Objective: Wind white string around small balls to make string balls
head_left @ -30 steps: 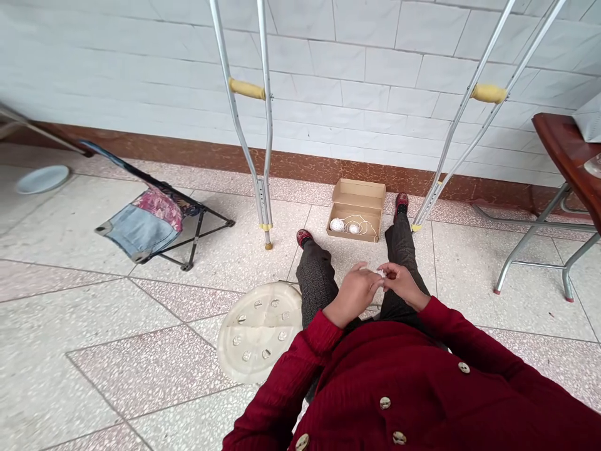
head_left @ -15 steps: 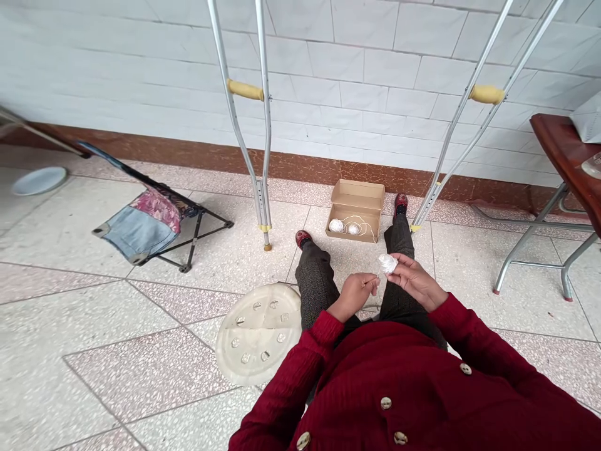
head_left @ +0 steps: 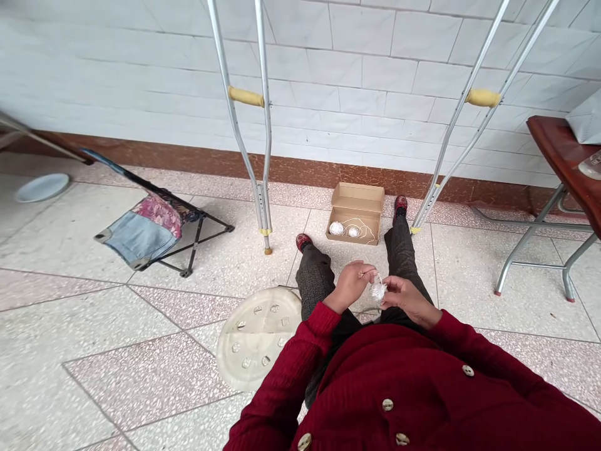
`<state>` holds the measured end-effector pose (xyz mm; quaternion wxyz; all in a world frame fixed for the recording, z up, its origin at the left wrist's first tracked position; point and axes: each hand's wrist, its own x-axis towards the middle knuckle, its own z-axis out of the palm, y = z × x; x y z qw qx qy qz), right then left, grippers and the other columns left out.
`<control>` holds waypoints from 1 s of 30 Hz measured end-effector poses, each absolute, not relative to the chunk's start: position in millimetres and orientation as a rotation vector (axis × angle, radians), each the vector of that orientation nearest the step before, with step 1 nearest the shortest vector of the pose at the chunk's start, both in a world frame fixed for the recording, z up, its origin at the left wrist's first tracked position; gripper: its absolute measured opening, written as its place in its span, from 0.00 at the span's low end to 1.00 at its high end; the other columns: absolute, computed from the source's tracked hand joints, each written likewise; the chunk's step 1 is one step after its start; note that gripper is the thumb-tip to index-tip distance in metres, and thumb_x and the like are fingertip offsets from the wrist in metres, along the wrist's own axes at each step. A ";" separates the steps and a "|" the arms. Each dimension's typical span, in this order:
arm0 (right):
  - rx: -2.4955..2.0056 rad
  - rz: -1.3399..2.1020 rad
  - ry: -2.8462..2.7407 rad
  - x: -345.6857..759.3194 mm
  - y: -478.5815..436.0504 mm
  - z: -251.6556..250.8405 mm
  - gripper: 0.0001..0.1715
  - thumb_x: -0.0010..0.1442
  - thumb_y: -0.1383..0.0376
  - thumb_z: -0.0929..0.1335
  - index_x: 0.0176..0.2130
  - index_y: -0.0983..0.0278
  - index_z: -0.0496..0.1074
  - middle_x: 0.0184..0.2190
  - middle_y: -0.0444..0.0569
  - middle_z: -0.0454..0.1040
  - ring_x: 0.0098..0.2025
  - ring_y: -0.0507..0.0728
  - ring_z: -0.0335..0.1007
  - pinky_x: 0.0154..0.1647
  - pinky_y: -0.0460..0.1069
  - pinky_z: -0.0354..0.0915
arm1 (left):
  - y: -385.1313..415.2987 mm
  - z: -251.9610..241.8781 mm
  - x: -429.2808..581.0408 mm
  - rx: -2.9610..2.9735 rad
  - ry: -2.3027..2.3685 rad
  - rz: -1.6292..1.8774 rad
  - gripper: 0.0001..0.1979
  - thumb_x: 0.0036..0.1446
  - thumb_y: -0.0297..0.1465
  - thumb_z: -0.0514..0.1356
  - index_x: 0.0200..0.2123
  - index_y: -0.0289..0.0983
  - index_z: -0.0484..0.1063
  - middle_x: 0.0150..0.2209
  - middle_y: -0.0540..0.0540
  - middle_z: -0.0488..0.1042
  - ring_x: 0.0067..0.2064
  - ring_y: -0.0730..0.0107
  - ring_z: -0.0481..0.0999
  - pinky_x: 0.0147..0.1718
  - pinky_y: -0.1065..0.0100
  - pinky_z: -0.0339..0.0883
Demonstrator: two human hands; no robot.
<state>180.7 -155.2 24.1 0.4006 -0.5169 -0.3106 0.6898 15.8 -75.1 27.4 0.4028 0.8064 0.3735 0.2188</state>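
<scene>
Between my hands, above my lap, is a small ball of white yarn [head_left: 377, 291]. My right hand [head_left: 407, 299] pinches it from the right with thumb and fingers. My left hand [head_left: 353, 285] is closed at the ball's upper left, pinching a strand of yarn that runs to it. On the floor between my feet stands an open cardboard box [head_left: 357, 195]. Inside lie a larger white yarn ball [head_left: 336, 228] and a smaller yarn ball [head_left: 354, 232], with loose loops of yarn beside them.
Two crutches lean on the tiled wall, a left crutch [head_left: 262, 194] and a right crutch [head_left: 434, 194]. A folding stool [head_left: 150, 232] stands left, near a pale round plate [head_left: 43, 187]. A round plastic stool [head_left: 253, 338] is by my left leg. At right is a red-brown table [head_left: 554, 150].
The yarn ball in my right hand has moved down and slightly left, close to my left hand. My left hand has risen a little, still pinching the strand.
</scene>
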 end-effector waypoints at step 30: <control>-1.168 1.790 -0.708 201.4 -138.4 44.0 0.21 0.42 0.70 0.73 0.40 0.61 0.73 0.31 0.44 0.75 0.26 0.50 0.68 0.25 0.45 0.65 | -100.3 12.8 22.3 1.841 0.975 0.482 0.18 0.62 0.30 0.49 0.22 0.36 0.72 0.24 0.50 0.73 0.29 0.71 0.70 0.33 0.72 0.62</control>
